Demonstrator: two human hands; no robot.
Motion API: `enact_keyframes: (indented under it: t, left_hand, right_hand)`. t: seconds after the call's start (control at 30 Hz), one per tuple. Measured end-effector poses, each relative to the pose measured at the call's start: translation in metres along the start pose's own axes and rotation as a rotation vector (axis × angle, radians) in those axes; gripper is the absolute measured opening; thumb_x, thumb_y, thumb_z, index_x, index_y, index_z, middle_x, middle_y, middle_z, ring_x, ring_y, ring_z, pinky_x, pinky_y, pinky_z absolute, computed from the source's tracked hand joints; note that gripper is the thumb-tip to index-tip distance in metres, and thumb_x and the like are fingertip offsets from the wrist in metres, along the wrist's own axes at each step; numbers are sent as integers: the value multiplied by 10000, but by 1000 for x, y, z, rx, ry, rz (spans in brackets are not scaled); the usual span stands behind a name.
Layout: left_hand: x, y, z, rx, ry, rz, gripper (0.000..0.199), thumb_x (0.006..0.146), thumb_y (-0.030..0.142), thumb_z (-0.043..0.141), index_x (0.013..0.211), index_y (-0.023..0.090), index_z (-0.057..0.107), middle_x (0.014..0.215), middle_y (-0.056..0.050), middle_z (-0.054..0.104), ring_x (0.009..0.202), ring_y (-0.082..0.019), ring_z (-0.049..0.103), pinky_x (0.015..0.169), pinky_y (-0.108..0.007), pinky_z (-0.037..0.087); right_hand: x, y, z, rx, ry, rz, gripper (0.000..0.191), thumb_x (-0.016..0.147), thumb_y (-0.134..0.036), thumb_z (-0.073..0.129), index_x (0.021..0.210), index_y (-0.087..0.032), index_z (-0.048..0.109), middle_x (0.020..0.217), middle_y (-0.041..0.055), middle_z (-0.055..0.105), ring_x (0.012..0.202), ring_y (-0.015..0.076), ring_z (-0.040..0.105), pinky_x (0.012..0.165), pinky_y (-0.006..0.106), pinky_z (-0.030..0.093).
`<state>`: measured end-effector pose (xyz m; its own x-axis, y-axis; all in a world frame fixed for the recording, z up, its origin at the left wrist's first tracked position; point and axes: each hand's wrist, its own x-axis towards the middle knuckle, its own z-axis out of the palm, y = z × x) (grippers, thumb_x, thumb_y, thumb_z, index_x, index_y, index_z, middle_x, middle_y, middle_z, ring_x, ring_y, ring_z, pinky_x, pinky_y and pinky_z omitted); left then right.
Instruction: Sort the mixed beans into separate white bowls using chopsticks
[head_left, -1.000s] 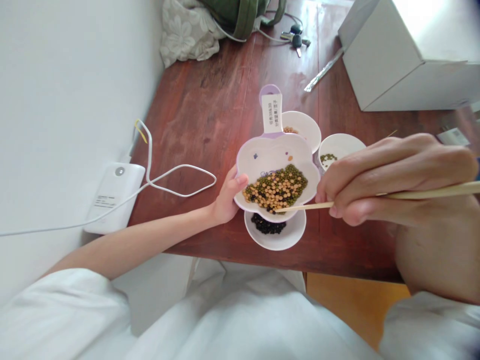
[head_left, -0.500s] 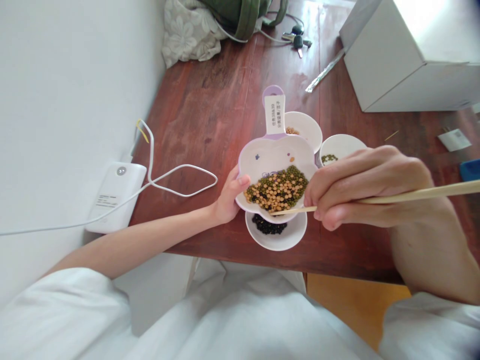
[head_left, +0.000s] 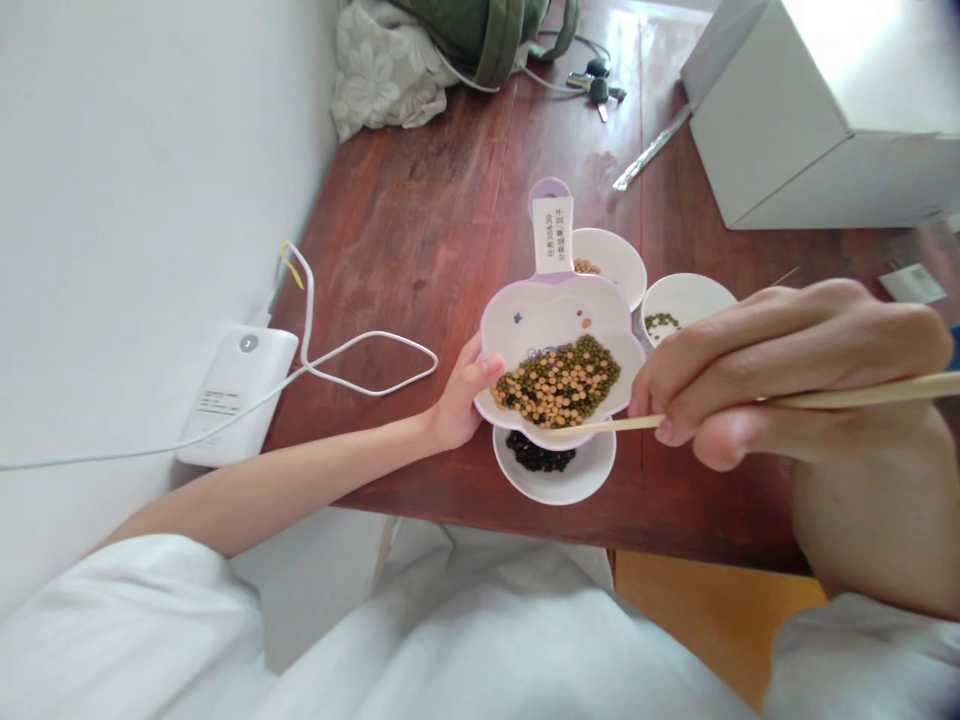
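Note:
My left hand grips the left rim of a white and lilac bowl with a handle, tilted toward me. Mixed beans, green, tan and a few dark, are heaped in its lower part. My right hand is closed around wooden chopsticks; their tips lie at the bowl's near edge, by the beans. Partly beneath the bowl sits a white dish of black beans. Behind it, another white dish holds tan beans. To the right, a third dish holds green beans, partly hidden by my right hand.
A white power bank with a looped cable lies by the left wall. Farther back are a green bag, a floral cloth and keys. A large white box stands at the back right.
My right hand has shifted right, drawing the chopsticks slightly back along the bowl's near edge. My left hand keeps its hold on the bowl.

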<state>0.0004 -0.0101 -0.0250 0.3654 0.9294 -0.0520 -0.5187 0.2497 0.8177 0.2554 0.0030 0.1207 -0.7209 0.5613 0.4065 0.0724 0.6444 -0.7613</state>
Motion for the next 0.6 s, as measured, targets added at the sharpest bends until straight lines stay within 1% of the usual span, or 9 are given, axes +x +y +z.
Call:
enact_keyframes:
  t: [0.1, 0.27, 0.37, 0.5, 0.6]
  left_hand:
    - [0, 0, 0, 12, 8, -13, 642, 844, 661, 774, 1346, 261, 755, 1218, -100, 840, 1371, -434, 712, 1165, -586, 573]
    - [1, -1, 0, 17, 7, -29, 631, 835, 677, 764, 1318, 271, 764, 1218, -98, 847, 1434, -473, 670, 1158, -590, 573]
    - [2, -2, 0, 10, -15, -9, 645, 842, 680, 758, 1344, 275, 746, 1236, -95, 845, 1419, -473, 679, 1159, -598, 565]
    - [3, -3, -1, 22, -38, 0, 711, 851, 701, 744, 1396, 245, 712, 1309, -121, 825, 1397, -465, 691, 1164, -597, 555]
    - [3, -4, -3, 33, -38, -8, 710, 854, 713, 732, 1382, 238, 718, 1338, -130, 815, 1415, -467, 678, 1167, -580, 554]
  right_hand:
    - [1, 4, 3, -58, -8, -4, 239, 1022, -312, 797, 821, -184, 776, 796, 40, 802, 698, 139, 772, 635, 249, 588]
    - [0, 9, 8, -94, -27, 7, 216, 985, -243, 840, 804, -169, 749, 835, 45, 814, 694, 120, 757, 635, 226, 569]
    - [0, 9, 8, -85, -39, 14, 206, 982, -255, 844, 815, -174, 756, 850, 53, 819, 704, 131, 761, 644, 232, 576]
    - [0, 10, 9, -62, -58, 9, 222, 1005, -272, 818, 820, -164, 761, 839, 57, 811, 706, 128, 764, 663, 225, 579]
    - [1, 11, 10, -52, -62, 6, 251, 1017, -293, 805, 815, -150, 764, 825, 62, 808, 691, 119, 762, 650, 212, 568]
